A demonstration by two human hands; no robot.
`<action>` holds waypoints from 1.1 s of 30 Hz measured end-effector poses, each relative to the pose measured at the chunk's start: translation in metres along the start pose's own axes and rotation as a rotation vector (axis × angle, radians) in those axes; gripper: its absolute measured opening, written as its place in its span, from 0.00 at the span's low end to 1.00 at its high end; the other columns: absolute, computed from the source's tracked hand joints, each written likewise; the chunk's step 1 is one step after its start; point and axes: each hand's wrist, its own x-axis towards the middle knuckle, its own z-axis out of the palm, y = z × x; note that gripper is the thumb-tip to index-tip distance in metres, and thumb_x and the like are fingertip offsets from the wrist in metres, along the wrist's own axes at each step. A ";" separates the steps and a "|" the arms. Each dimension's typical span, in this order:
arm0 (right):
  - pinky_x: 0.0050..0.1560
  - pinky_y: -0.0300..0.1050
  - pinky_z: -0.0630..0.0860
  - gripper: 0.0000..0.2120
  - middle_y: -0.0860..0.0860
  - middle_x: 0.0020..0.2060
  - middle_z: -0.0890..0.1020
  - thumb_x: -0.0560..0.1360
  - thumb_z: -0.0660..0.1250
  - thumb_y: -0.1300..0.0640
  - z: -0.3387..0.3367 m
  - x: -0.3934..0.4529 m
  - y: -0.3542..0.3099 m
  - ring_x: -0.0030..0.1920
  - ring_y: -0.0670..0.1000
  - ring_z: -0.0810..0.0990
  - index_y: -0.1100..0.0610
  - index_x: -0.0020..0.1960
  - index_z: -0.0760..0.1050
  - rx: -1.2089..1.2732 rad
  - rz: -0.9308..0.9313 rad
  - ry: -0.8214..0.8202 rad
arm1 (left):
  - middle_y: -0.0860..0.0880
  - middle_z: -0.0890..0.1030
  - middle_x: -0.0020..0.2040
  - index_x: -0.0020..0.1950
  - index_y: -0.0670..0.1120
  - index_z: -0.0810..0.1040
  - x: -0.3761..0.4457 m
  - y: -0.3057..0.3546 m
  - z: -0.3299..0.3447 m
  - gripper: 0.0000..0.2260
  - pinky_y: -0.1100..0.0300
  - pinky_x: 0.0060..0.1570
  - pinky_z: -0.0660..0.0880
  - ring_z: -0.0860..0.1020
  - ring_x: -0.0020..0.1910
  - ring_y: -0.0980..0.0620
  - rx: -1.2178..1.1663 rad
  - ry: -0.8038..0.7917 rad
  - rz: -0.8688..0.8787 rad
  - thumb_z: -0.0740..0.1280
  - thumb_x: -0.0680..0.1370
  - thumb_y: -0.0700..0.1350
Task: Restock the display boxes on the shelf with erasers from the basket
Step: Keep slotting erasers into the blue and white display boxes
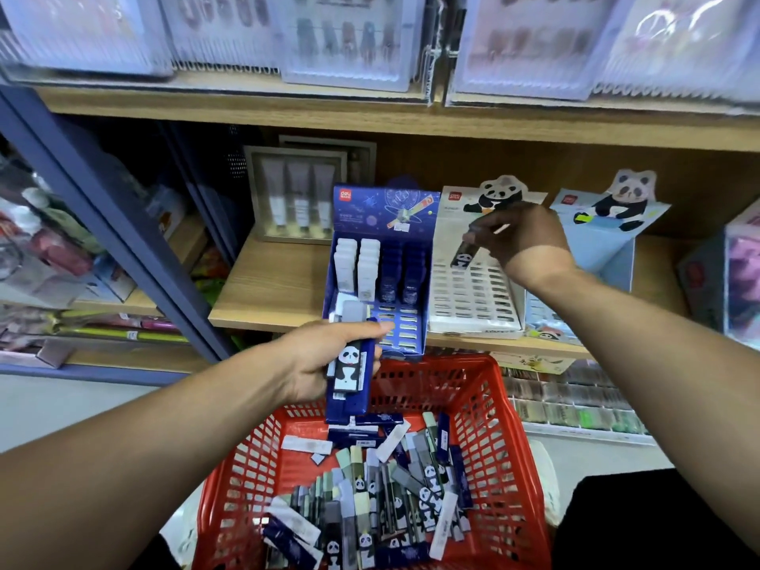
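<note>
A stack of slim eraser packs (349, 372), navy-sleeved with a panda-printed one on top, is gripped in the left hand (316, 359) directly above the far rim of the red basket (493, 405). The fingers of that hand are clenched around the stack. A single dark, panda-printed eraser (464, 250) is pinched in the fingers of the right hand (522, 236) over the white display box (473, 298), beyond the basket on the wooden shelf (279, 281). 3 display boxes are lined up on that shelf behind the basket: a blue one (378, 281) partly stocked with 2 white rows and 2 navy rows, the white one with its slots seen bare, and a pale blue one (608, 248) at the right. Dozens of loose erasers (390, 495), white, navy, green and panda-printed, are heaped inside the basket; an exact count cannot be made.
</note>
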 end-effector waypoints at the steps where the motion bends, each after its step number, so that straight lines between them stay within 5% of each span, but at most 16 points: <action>1: 0.55 0.42 0.74 0.07 0.51 0.51 0.86 0.75 0.74 0.52 0.003 0.001 -0.001 0.53 0.52 0.82 0.55 0.50 0.86 0.011 -0.021 0.010 | 0.46 0.83 0.35 0.47 0.42 0.83 0.001 -0.002 0.001 0.11 0.61 0.31 0.78 0.80 0.31 0.51 0.017 -0.004 -0.019 0.77 0.71 0.46; 7: 0.46 0.22 0.68 0.08 0.49 0.48 0.87 0.78 0.71 0.58 0.022 0.004 -0.002 0.45 0.40 0.80 0.56 0.55 0.85 -0.013 -0.068 0.026 | 0.46 0.82 0.35 0.52 0.41 0.83 0.008 -0.009 -0.001 0.13 0.61 0.32 0.78 0.80 0.31 0.51 0.062 -0.011 -0.071 0.78 0.72 0.45; 13: 0.57 0.47 0.80 0.05 0.49 0.45 0.87 0.77 0.72 0.59 0.027 0.004 0.006 0.48 0.49 0.84 0.54 0.52 0.85 -0.073 -0.116 -0.098 | 0.45 0.82 0.35 0.52 0.40 0.83 0.008 -0.008 -0.002 0.13 0.60 0.30 0.78 0.80 0.31 0.51 0.061 -0.024 -0.072 0.78 0.71 0.45; 22: 0.48 0.40 0.67 0.14 0.54 0.56 0.82 0.83 0.61 0.61 0.027 0.014 0.002 0.57 0.57 0.80 0.53 0.63 0.82 -0.294 -0.226 -0.187 | 0.45 0.81 0.36 0.46 0.42 0.85 0.008 -0.009 0.000 0.07 0.61 0.34 0.80 0.79 0.32 0.51 0.063 -0.107 -0.099 0.77 0.73 0.44; 33: 0.56 0.46 0.77 0.08 0.48 0.55 0.85 0.78 0.70 0.59 0.024 0.011 -0.001 0.54 0.53 0.82 0.50 0.52 0.85 -0.208 -0.109 0.002 | 0.45 0.81 0.36 0.49 0.41 0.85 0.009 -0.009 -0.002 0.09 0.61 0.34 0.80 0.80 0.31 0.52 0.058 -0.136 -0.108 0.76 0.72 0.44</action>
